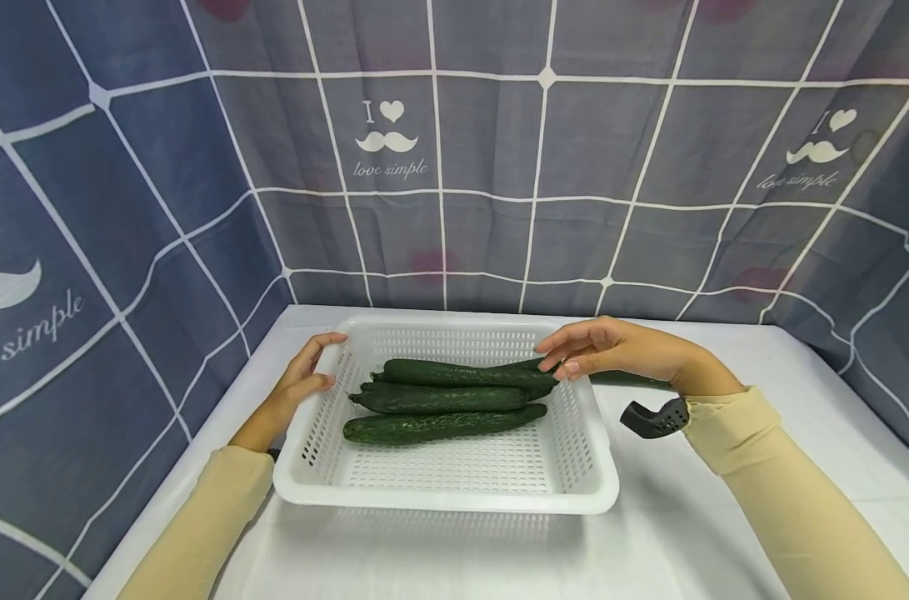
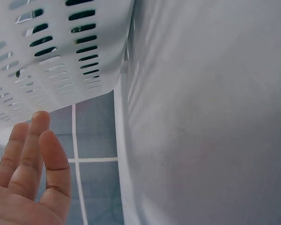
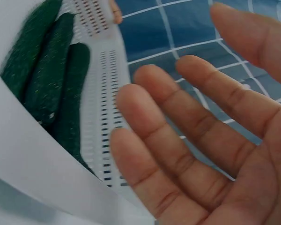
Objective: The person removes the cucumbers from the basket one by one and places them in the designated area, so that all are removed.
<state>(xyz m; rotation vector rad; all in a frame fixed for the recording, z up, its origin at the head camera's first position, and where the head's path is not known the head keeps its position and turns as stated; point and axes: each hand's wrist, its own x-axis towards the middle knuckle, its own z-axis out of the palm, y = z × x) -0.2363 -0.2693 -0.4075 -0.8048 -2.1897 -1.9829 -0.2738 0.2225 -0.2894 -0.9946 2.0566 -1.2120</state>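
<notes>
A white perforated plastic basket (image 1: 469,498) stands on the table with several dark green cucumbers (image 1: 439,398) lying lengthwise in it. At the basket's left rim, my left hand (image 1: 292,387) touches the edge with thumb and a finger; the left wrist view shows other fingers (image 2: 30,159) loosely extended beside the slotted wall. Over the right rim hovers my right hand (image 1: 611,346), its fingers slightly bent and apart, with nothing in them. Its fingertips partly cover the cucumbers' right ends. Another cucumber (image 1: 628,379) shows to the right of the basket, partly behind the right wrist.
A white cloth covers the table (image 1: 724,517). Dark blue-grey curtains (image 1: 491,150) with white grid lines stand behind and on both sides. A black wrist mount (image 1: 655,418) sticks out below the right wrist, close to the basket's right side.
</notes>
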